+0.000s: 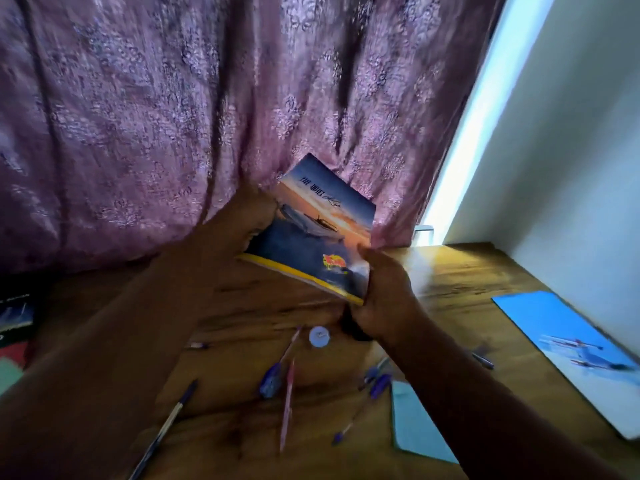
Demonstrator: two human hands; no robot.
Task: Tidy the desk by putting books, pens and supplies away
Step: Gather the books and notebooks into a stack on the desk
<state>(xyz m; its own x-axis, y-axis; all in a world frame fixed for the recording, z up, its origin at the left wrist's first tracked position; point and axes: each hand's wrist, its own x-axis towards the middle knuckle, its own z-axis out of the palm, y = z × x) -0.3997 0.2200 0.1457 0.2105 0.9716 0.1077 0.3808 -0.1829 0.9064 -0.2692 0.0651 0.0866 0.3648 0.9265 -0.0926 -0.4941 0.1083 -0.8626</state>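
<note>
A book with a sunset cover and yellow edge [311, 237] is held tilted above the wooden desk [450, 271], close to the curtain. My left hand [239, 220] grips its left side. My right hand [381, 292] grips its lower right corner. Several pens lie on the desk below: a dark pen [166, 427] at the left, a pink pen [287, 403] and a blue pen [273, 375] in the middle, more blue pens [367, 396] to the right. A small round white cap [319, 336] lies near them.
A blue book with an aircraft picture [571, 355] lies at the desk's right edge by the white wall. A light blue card [415, 424] lies near the front. Dark books [14, 317] sit at the far left. A purple curtain [173, 116] hangs behind the desk.
</note>
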